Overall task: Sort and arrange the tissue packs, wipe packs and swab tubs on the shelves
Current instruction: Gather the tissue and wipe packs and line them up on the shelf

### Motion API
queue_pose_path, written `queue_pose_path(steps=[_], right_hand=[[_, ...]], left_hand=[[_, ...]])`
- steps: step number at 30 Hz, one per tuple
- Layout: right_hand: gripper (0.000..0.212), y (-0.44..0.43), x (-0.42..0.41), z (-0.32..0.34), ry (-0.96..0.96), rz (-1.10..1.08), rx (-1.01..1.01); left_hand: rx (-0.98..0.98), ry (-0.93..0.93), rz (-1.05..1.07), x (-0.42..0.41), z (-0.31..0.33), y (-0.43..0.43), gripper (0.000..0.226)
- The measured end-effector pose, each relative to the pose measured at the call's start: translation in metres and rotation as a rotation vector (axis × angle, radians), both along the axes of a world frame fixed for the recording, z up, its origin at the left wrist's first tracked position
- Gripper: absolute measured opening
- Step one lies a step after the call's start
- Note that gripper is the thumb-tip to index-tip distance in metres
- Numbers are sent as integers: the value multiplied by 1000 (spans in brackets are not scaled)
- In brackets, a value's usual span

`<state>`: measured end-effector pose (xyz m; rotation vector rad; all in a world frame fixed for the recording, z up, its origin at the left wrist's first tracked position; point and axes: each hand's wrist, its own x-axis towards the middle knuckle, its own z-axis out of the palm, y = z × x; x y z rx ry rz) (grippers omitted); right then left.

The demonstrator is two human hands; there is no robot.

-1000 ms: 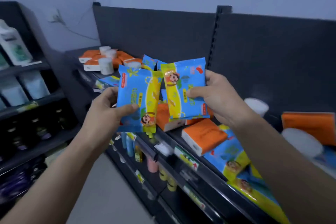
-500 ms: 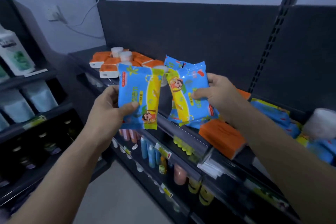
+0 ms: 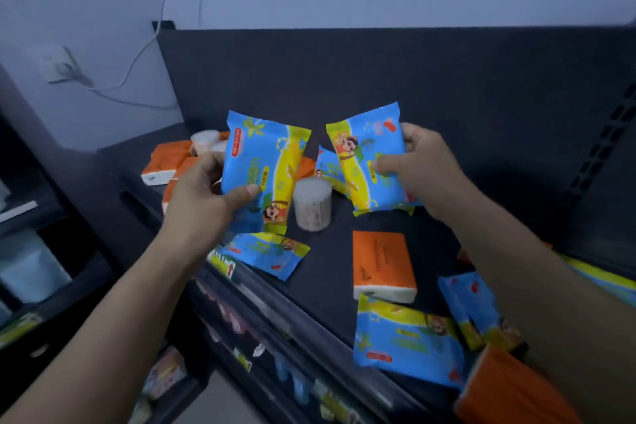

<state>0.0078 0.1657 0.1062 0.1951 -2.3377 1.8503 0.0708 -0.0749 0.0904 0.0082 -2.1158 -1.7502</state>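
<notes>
Blue wipe packs up over the shelf [image 3: 330,272]: left hand [image 3: 203,196] grips one wipe pack [image 3: 261,165], right hand [image 3: 423,165] pinches another pack [image 3: 368,155], swab tub [image 3: 312,203] between them.

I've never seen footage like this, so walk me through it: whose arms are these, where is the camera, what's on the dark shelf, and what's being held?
There is no machine here. These are a person's two bare arms, filmed by one wide-angle camera worn on their head, looking forward and down. The left hand grips a blue-and-yellow plastic wipe pack upright. The right hand grips a second matching wipe pack. Below them is a dark shop shelf. On it stands a clear round swab tub, seen between the two held packs. An orange-wrapped tissue pack lies flat, and more blue wipe packs lie loose. Further orange tissue packs sit at the far left end.
</notes>
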Motion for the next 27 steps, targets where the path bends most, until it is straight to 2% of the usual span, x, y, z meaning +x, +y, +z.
queue_pose_path(steps=[5, 10, 14, 17, 20, 23, 27], right_hand=[[26, 20, -49, -10, 71, -149, 131], [30, 27, -81, -33, 11, -253, 301], [28, 13, -104, -47, -78, -299, 575], [18, 2, -120, -61, -156, -318, 811], [33, -5, -128, -75, -262, -304, 957], [52, -11, -132, -88, -285, -315, 1140], [49, -18, -138, -95, -236, -340, 1209]], left_hand=[[-122, 87, -168, -86, 3, 2, 30], [-339, 117, -374, -182, -4, -1, 32], [-656, 116, -570, -247, -17, 0, 34], [-873, 81, -696, -284, -28, 5, 33], [-978, 44, -824, -306, -42, 17, 35], [-1073, 39, -915, -319, -60, 27, 40], [-1116, 137, -901, -329, -79, 33, 47]])
